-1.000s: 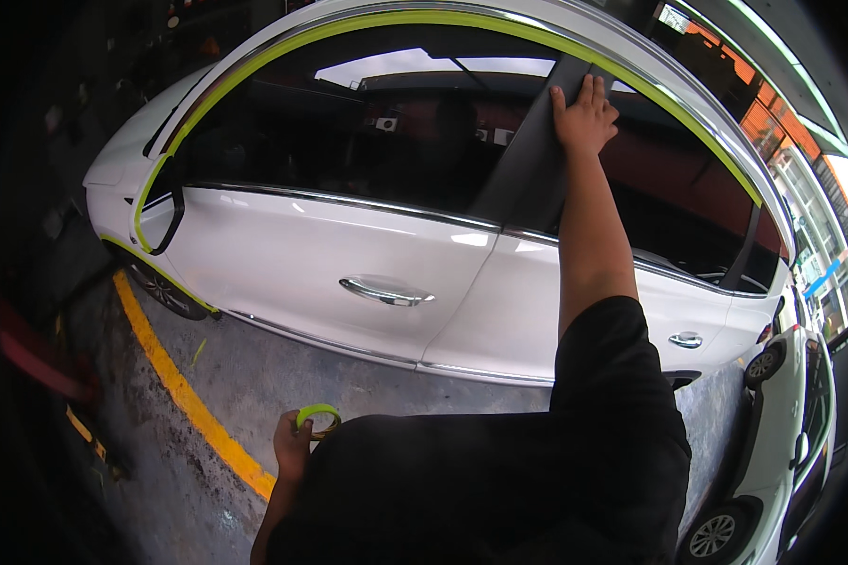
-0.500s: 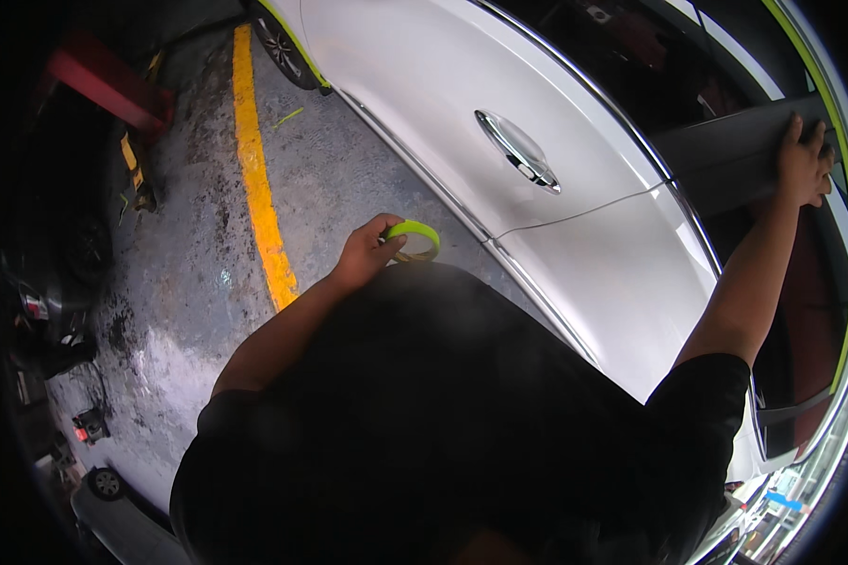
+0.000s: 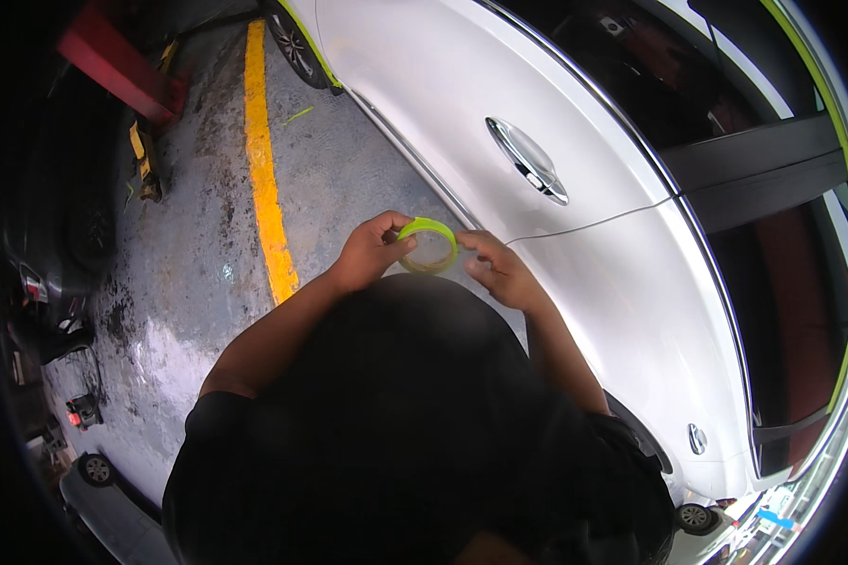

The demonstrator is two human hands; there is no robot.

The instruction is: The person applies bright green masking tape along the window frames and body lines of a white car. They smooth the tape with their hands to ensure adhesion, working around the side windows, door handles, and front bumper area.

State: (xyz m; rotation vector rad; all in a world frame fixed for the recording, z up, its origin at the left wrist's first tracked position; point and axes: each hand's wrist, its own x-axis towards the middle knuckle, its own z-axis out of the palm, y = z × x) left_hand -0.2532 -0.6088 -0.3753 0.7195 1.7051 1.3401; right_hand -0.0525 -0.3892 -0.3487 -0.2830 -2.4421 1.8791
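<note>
A roll of bright green masking tape (image 3: 430, 226) is in front of my body, its ring hole facing me. My left hand (image 3: 372, 251) grips the roll's left side, thumb and fingers closed on the rim. At the opposite side of the roll is my right hand (image 3: 499, 271), its fingers bent and the thumb apart from them. Its fingertips are right beside the tape's edge; whether they touch it I cannot tell. Just beyond my right hand stands a white car (image 3: 594, 254) with chrome door handles. Green tape (image 3: 843, 141) runs along the upper edge of its windows.
A yellow line (image 3: 262, 169) crosses the worn grey floor (image 3: 188, 311) to my left. Farther left are a red post (image 3: 122, 66) with a yellow-and-black foot and a dark car (image 3: 66, 235). A green tape scrap (image 3: 299, 116) lies near the white car's wheel (image 3: 295, 45).
My right hand has left the car's window pillar and come down to the tape roll. My left hand still holds the roll, which has shifted slightly right.
</note>
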